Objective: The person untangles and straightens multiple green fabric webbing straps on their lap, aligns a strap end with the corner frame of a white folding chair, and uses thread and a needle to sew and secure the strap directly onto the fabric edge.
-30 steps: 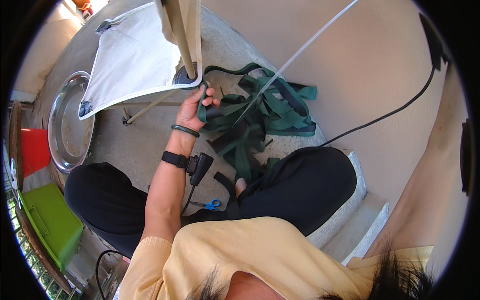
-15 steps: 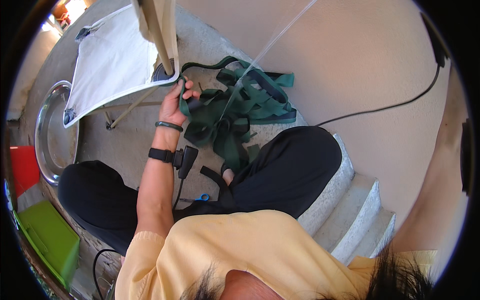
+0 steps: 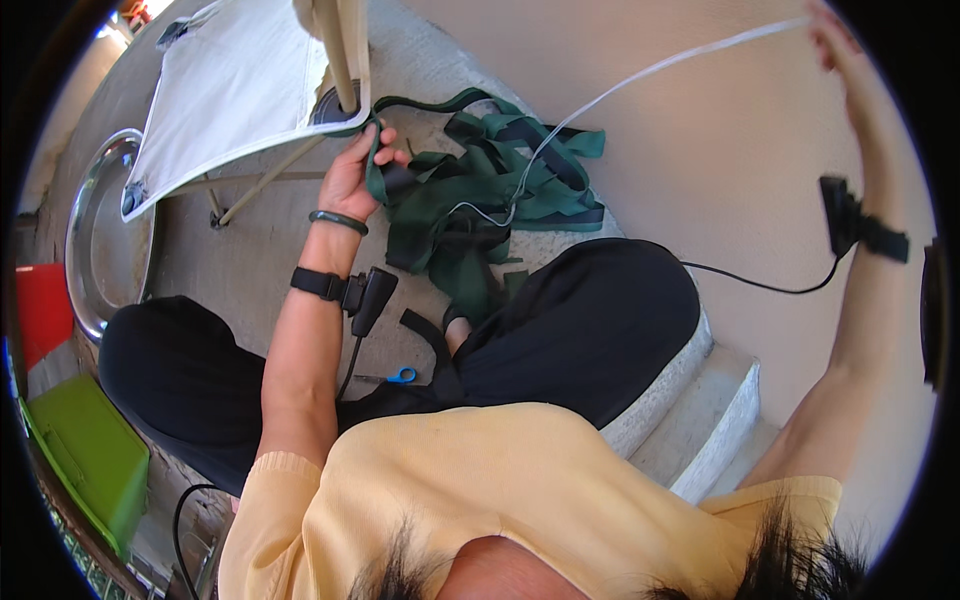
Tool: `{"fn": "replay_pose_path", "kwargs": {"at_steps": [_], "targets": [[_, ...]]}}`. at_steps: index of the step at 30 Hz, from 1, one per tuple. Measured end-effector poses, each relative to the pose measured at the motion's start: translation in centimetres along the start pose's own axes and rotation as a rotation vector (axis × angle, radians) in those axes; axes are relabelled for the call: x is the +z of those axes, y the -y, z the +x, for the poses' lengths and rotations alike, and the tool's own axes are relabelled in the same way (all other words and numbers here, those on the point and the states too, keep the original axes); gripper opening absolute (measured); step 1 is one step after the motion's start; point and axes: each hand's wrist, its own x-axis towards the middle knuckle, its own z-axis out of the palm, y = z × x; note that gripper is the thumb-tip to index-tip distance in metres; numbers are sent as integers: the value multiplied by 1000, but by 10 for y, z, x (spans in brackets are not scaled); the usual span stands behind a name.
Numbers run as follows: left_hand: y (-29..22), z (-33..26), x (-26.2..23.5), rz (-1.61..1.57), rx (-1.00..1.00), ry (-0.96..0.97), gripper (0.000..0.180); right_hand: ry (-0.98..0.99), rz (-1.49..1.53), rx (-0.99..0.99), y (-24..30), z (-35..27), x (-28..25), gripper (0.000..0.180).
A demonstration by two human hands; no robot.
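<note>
The left hand (image 3: pixel 352 175) is squeezing the green strap (image 3: pixel 470 205); the right hand (image 3: pixel 838 50) is pinching the white cord (image 3: pixel 650 72). Best pulling it gently.

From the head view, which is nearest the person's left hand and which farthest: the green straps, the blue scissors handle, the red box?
1. Green straps: gripped in the left hand, right beside it.
2. Blue scissors handle: lower down, by the person's lap.
3. Red box: far off at the left edge.
</note>
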Motion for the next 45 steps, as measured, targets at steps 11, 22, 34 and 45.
{"fn": "replay_pose_path", "kwargs": {"at_steps": [11, 22, 34, 45], "targets": [[-5, -2, -2, -6, 0, 3, 10, 746, -290, 22, 14, -200, 245, 7], [-4, -4, 2, 6, 31, -2, 13, 787, 269, 91, 124, -226, 389, 18], [-5, -1, -1, 90, 95, -109, 15, 688, 769, 124, 118, -148, 349, 15], [-10, -3, -5, -44, -38, -40, 17, 792, 1187, 513, 123, -78, 292, 17]]}}
